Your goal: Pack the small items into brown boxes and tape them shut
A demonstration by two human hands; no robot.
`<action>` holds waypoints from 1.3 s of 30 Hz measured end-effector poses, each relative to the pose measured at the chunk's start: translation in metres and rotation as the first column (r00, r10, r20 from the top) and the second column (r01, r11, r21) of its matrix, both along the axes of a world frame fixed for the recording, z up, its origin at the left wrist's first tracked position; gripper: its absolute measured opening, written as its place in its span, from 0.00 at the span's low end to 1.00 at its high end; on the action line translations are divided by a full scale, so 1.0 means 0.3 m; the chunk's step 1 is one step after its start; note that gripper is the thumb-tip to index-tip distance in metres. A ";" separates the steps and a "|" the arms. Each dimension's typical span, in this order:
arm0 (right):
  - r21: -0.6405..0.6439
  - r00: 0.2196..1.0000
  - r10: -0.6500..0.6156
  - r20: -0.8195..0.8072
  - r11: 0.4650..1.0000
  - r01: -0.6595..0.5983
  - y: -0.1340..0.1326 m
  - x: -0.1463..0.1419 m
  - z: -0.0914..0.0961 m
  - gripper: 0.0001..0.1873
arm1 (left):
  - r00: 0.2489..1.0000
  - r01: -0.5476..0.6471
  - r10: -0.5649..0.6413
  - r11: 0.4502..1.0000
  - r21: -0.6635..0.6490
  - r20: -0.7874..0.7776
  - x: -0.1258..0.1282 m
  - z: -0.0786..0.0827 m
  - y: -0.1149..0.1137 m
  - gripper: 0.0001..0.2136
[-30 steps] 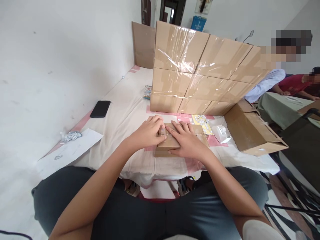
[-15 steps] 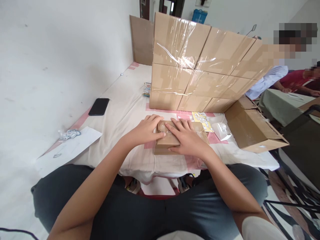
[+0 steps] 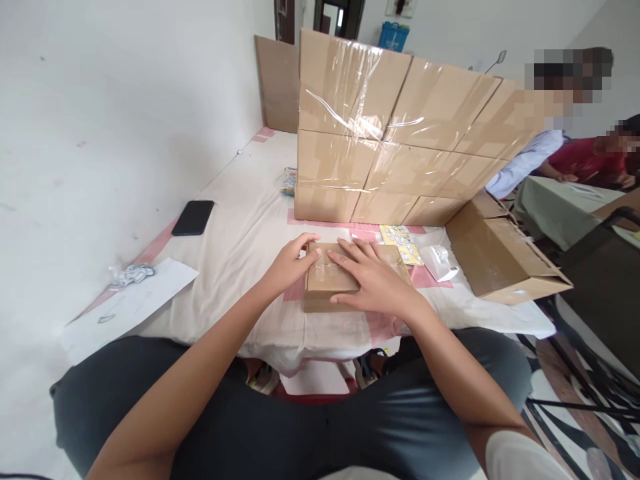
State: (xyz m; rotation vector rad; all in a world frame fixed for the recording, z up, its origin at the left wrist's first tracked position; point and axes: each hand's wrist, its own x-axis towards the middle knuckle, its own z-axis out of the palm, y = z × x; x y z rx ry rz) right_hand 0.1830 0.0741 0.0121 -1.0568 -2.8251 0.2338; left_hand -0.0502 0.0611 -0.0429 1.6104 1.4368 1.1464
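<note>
A small flat cardboard box [image 3: 333,283] with clear tape across its top lies on the table in front of me. At its left edge, my left hand [image 3: 295,257] holds the far corner, thumb on the top and fingers around the back. My right hand [image 3: 373,277] rests flat on the box's top with its fingers spread. Just beyond the box's right side lies a yellow patterned sheet [image 3: 403,243]. Beside that sheet is a white tape dispenser-like object [image 3: 440,263].
Behind the box rises a wall of stacked, taped cartons [image 3: 390,127]. An open carton [image 3: 505,257] stands at the right. A black phone [image 3: 193,218] and a white sheet [image 3: 165,293] lie at the left. Two people sit beyond, one in a red sleeve [image 3: 575,160].
My left hand has drawn slightly back to the box's left edge, its thumb now near the rim. The right hand stays flat on top. The view has shifted a little.
</note>
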 end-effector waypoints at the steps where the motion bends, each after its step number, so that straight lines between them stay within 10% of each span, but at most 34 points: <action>1: -0.015 0.998 0.009 -0.061 1.000 -0.010 0.010 0.022 0.016 0.44 | 1.000 -0.007 0.008 0.999 -0.033 0.025 -0.002 -0.006 -0.002 0.19; 8: -0.013 0.696 -0.348 -0.628 0.899 0.439 0.216 0.339 0.040 0.24 | 0.963 0.153 -0.107 0.973 -0.174 0.248 -0.055 -0.075 -0.043 0.37; 15: -0.397 0.393 -0.738 -0.548 0.644 0.654 0.368 0.518 -0.118 0.16 | 0.942 0.309 -0.287 0.944 -0.116 0.175 -0.110 -0.125 -0.100 0.48; 22: -0.456 0.603 -0.649 -0.464 0.759 0.466 0.357 0.429 -0.154 0.15 | 0.969 0.233 -0.229 0.972 0.032 -0.091 -0.065 -0.139 -0.108 0.63; 29: -0.563 0.461 -0.744 -0.483 0.668 0.487 0.370 0.503 -0.140 0.19 | 0.982 0.186 -0.182 0.978 0.094 -0.049 -0.092 -0.188 -0.085 0.61; 34: -0.603 0.931 -0.225 -0.288 0.798 0.006 0.293 0.490 -0.085 0.57 | 0.983 0.183 -0.180 0.979 0.086 -0.036 -0.116 -0.200 -0.063 0.60; 39: -0.639 0.945 -0.006 -0.327 0.738 -0.216 0.244 0.392 -0.096 0.62 | 0.985 0.175 -0.175 0.980 0.094 -0.004 -0.185 -0.214 -0.044 0.58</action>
